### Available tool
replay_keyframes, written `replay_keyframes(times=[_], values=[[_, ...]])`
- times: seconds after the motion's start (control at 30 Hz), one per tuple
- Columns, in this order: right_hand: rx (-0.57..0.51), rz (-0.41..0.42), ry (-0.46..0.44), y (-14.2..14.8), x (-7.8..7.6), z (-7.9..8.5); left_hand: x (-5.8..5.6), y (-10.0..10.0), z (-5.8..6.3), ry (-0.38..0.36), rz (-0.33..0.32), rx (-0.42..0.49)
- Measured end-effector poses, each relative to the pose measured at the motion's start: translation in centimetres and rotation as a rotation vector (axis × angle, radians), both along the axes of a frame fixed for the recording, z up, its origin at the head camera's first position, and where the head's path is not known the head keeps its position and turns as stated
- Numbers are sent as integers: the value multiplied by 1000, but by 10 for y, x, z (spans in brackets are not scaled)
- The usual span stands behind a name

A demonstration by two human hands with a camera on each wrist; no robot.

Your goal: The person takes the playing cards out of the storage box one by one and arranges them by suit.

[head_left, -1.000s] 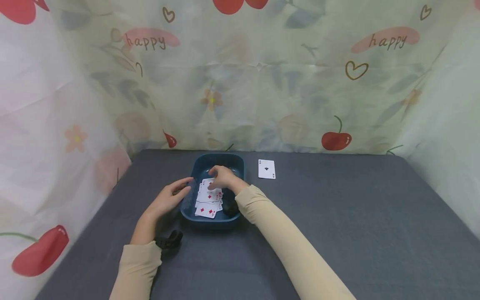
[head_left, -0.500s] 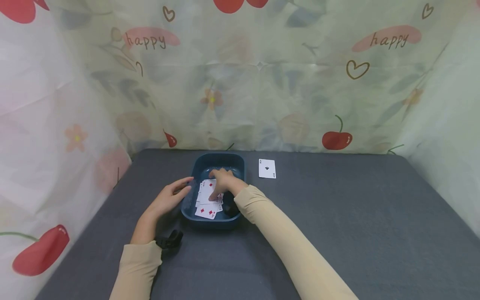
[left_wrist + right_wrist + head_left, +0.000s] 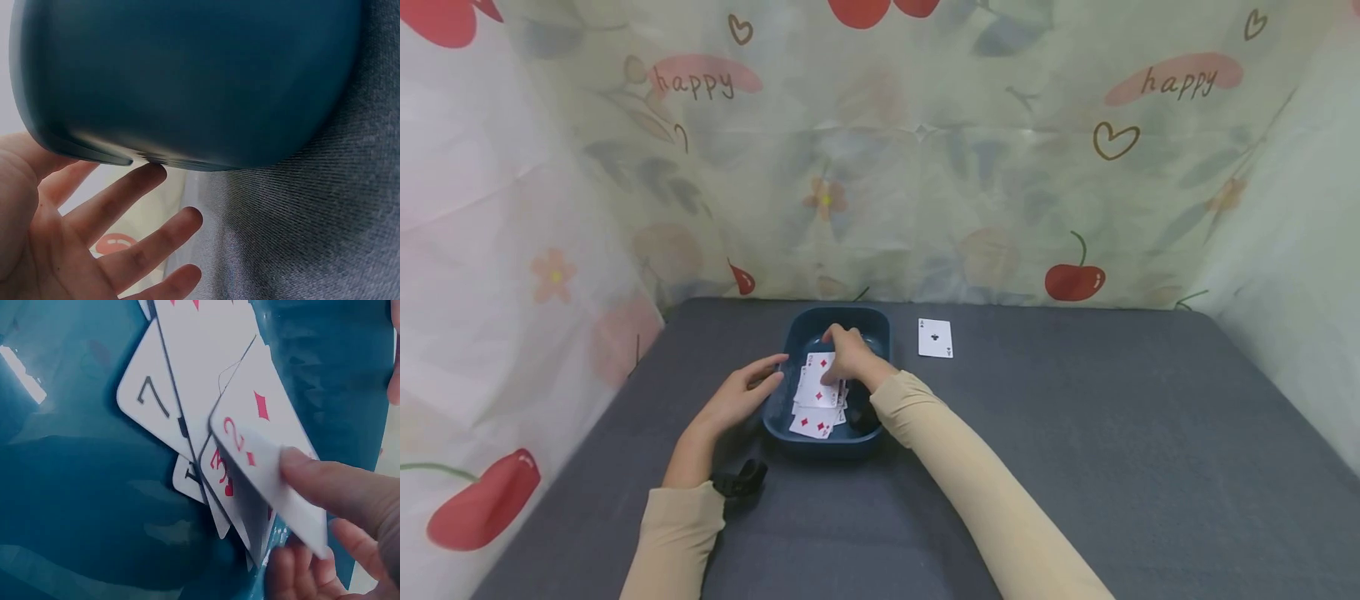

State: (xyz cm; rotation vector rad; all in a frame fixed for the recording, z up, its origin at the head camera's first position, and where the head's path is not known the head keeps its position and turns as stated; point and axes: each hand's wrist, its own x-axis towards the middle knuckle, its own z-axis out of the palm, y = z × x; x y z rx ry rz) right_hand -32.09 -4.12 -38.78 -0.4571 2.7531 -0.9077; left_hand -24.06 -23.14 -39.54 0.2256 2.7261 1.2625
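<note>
A dark blue plastic bin (image 3: 823, 450) on the table holds a loose pile of playing cards (image 3: 811, 422). My right hand (image 3: 852, 357) reaches inside it. In the right wrist view its thumb (image 3: 312, 478) lies on the face of the two of diamonds (image 3: 265, 440), with the other fingers behind the card's edge. It pinches this card, which tilts up from the pile. Beneath show a red three (image 3: 220, 472) and a black seven (image 3: 150, 400). My left hand (image 3: 737, 400) stays at the bin's left side, fingers extended, fingertips right at the wall (image 3: 187, 94).
An ace of clubs (image 3: 935, 338) lies face up on the dark grey tablecloth (image 3: 1075, 433), right of the bin. A black strap (image 3: 741, 481) is at my left wrist. A patterned curtain (image 3: 917, 183) hangs behind the table.
My right thumb has gone down onto the top card, then back up a little. The two of diamonds has shifted slightly away from me and lifted at its edge. The left hand has stayed put.
</note>
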Motion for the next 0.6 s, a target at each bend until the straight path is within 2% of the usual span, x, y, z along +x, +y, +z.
replay_keyframes(times=[0.23,0.43,0.6], values=[[-168,-32,32,2,-2,8,-1,1,0,-1,6,-8],[-276,-22,81,11,-6,27,1,1,1,-8,16,-6],[-337,-24,148,30,-11,40,0,2,1,-20,33,-13]])
